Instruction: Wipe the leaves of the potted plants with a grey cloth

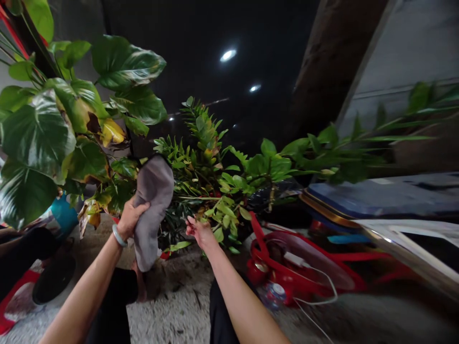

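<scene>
In front of the body, the left hand (131, 217) is closed around a grey, elongated, soft-looking fabric piece (156, 191), raised near upright. The right hand (199, 230), fingers partly curled, sits at the low green leaves (225, 210); whether it grips anything cannot be told. Step in hand, as judged: fabric held, right hand attending to foliage. A next move appears to call for fine finger control. Gritty grey floor (172, 310) gives open room below. Limits: broad-leaved green plant (39, 136) left, red plastic chair-like object (265, 243) right, dark reflective wall (201, 28) beyond.
</scene>
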The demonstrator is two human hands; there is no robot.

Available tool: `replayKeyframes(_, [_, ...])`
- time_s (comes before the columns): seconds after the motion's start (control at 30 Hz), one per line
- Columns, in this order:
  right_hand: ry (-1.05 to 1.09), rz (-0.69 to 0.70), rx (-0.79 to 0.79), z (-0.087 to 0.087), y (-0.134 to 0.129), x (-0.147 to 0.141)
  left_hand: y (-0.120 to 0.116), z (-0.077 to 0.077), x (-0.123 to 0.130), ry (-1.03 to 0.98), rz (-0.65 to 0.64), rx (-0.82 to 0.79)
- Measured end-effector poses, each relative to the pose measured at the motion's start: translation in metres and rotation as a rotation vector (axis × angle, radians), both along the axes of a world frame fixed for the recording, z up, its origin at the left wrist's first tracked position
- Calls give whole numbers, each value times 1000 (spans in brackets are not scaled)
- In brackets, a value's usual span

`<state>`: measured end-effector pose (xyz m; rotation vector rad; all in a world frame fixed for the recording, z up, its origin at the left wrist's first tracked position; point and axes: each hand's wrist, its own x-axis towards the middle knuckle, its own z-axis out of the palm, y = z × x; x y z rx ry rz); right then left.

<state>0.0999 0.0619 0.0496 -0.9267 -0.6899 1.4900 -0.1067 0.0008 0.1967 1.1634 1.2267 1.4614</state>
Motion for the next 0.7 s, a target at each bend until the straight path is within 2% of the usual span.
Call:
replayKeyframes(0.1, [1, 1, -13, -3, 0, 4, -24, -40, 7, 69, -190, -192])
replayKeyframes(0.17, [2, 15, -14, -4, -1, 7, -47, -51, 6, 120, -305, -240])
replayKeyframes(0.2, [5, 28, -10, -4, -1, 8, -57, -48, 3, 128, -330, -238])
replayKeyframes(0.27, [16, 57, 7, -3, -3, 8, -65, -28, -10, 97, -283, -199])
replayKeyframes(0.33, [28, 79, 22, -1, -5, 6, -59, 1, -27, 26, -122, -104])
replayKeyframes(0.4, [39, 88, 28, 1, -6, 3, -43, 25, -46, -64, 73, -18])
replayKeyframes(0.47, [46, 93, 27, 2, -7, 0, -27, 32, -58, -152, 211, -44])
replayKeyframes(0.5, [48, 96, 26, 2, -7, 0, -23, 27, -61, -186, 244, -107])
replayKeyframes(0.57, [50, 100, 26, 0, -8, 0, -29, 3, -61, -209, 246, -282])
replayKeyframes(0.67, [49, 96, 29, -2, -9, 4, -68, -45, -53, -198, 195, -460])
replayKeyframes(0.7, [49, 94, 29, -3, -10, 5, -83, -56, -52, -229, 184, -378])
